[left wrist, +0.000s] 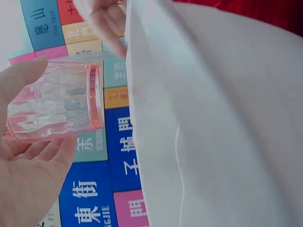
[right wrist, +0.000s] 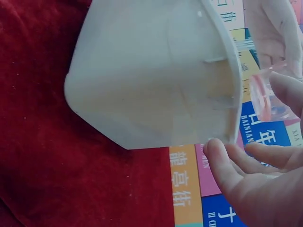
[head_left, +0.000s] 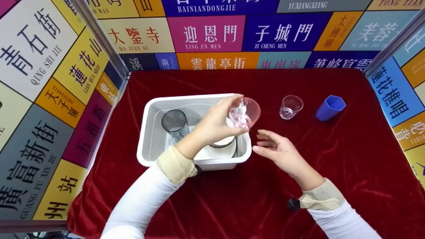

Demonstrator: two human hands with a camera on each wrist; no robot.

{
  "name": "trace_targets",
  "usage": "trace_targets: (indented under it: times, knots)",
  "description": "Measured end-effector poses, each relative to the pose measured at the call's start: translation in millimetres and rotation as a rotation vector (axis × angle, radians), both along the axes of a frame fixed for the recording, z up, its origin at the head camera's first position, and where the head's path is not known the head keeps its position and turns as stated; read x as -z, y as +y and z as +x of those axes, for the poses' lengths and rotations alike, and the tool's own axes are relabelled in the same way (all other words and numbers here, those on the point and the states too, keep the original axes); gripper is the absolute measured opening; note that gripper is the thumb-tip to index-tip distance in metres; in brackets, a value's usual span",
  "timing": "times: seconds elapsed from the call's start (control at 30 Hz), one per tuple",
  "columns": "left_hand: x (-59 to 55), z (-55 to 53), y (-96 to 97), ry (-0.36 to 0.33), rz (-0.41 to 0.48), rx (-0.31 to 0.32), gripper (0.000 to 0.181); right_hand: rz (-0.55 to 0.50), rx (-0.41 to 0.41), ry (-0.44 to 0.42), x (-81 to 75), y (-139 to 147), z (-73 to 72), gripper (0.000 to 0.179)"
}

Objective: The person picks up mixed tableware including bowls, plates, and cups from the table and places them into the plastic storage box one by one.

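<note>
My left hand point(head_left: 217, 119) grips a clear pink-tinted cup point(head_left: 247, 113) above the right end of a white plastic tub point(head_left: 159, 162). In the left wrist view the thumb and fingers of that hand wrap the faceted cup point(left wrist: 57, 101) from both sides. Just right of the tub, my right hand point(head_left: 282, 151) has loosely bent fingers and nothing in them. The tub holds a dark grey see-through cup point(head_left: 174, 121) and a white round dish point(head_left: 206, 153), partly hidden by my left hand and forearm.
On the red velvet cloth point(head_left: 265, 205), a small clear cup point(head_left: 291, 108) stands to the right of the tub. Farther right is a blue hexagonal cup point(head_left: 330, 109), tilted in view. Printed panels point(head_left: 206, 33) wall the table at the back and sides.
</note>
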State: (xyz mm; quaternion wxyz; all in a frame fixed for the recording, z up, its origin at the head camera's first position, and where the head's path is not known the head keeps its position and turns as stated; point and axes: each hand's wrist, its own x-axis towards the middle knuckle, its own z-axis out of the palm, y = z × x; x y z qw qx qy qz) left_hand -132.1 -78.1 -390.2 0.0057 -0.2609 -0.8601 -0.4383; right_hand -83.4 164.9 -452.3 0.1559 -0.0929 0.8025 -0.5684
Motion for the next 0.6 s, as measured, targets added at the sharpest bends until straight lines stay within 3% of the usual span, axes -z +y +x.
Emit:
trace_targets:
  times: [0.43, 0.6]
  knots:
    - [-7.3, -5.6, -37.0, -0.032, 0.014, -0.092, 0.084, 0.034, -0.104, -0.057, 4.9, -12, -1.9, 0.055]
    - [-12.4, -7.6, -52.2, -0.06, -0.01, -0.126, 0.088, -0.054, -0.124, -0.113, 6.7, -16, -3.2, 0.048]
